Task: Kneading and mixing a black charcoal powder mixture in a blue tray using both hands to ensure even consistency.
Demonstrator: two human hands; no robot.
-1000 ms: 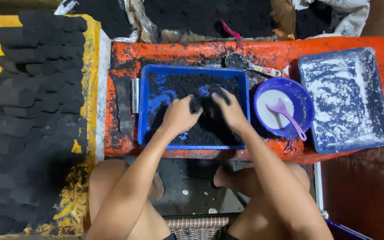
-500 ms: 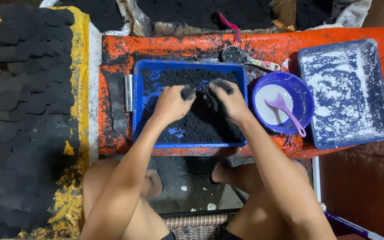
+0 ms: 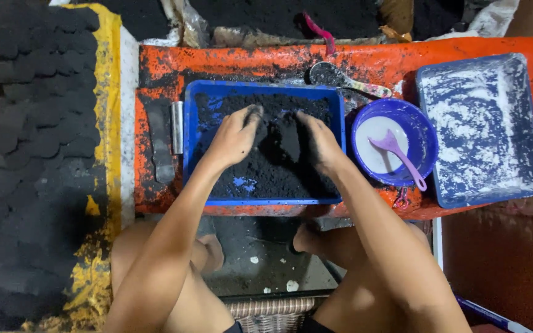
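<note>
Since half a second ago our hands have stayed in the blue tray (image 3: 200, 148), shifting only slightly; the view itself has drifted a little. Left hand (image 3: 234, 137) lies palm-down on the black powder (image 3: 260, 169), fingers loosely curled and dug in at the tips. Right hand (image 3: 319, 142) does the same just beside it, fingers together, tips buried. A dark trough of powder shows between them. The tray sits on an orange board (image 3: 155, 68).

Around: a metal scraper (image 3: 177, 127) just left of the tray, a blackened spoon (image 3: 340, 79) behind it, a purple bowl (image 3: 424, 132) with a pink spoon (image 3: 399, 154) to the right, then a floured blue tray (image 3: 482, 126). Rows of black briquettes (image 3: 32, 117) lie on a yellow sheet far left. Nothing blocks our hands.
</note>
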